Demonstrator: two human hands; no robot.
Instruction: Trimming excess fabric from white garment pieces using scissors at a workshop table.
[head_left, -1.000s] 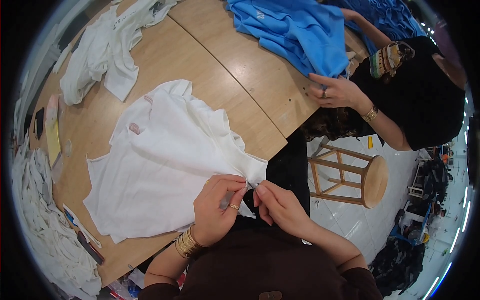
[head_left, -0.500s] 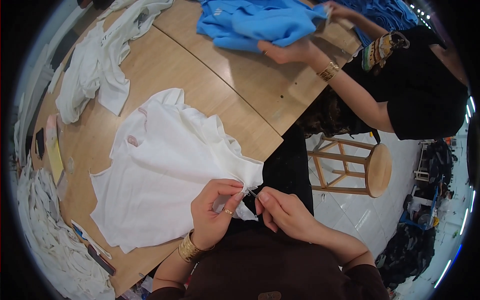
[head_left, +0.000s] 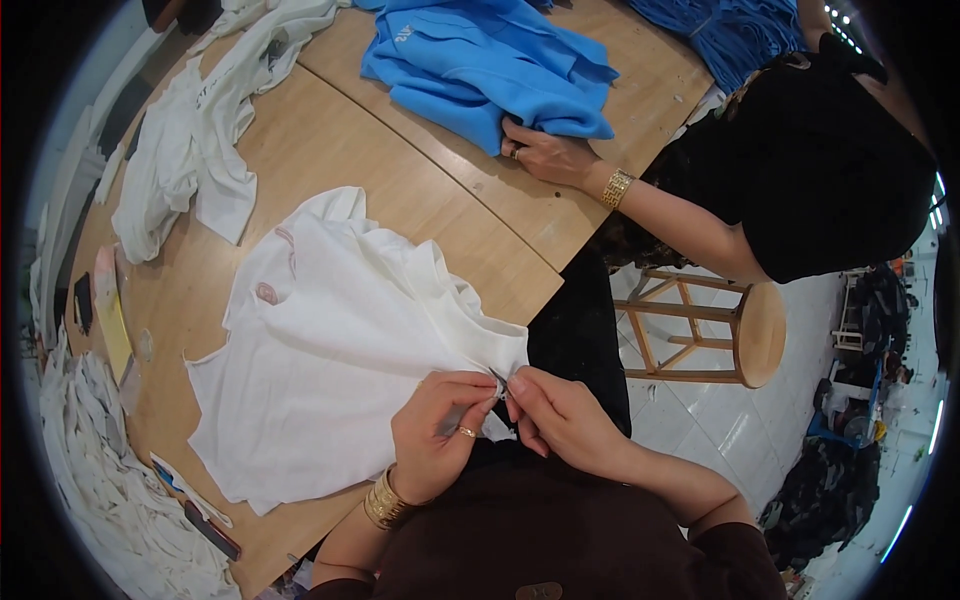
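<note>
While the left hand (head_left: 436, 424) pinches it, the white garment (head_left: 335, 350) spreads beyond.

White garment (head_left: 320, 390) spread over wooden tabletop (head_left: 390, 175), left-center of frame, small pinkish patch (head_left: 267, 292) on it. Left hand (head_left: 438, 432) pinching its edge, lower middle. Right hand (head_left: 565, 418) just beside, gripping thin dark tool (head_left: 498, 378) at same edge. Up top, co-worker's hand (head_left: 552, 158) touching blue garment (head_left: 490, 60). White cloth pile (head_left: 125, 500) lower left, wooden stool (head_left: 761, 335) over on right.
</note>
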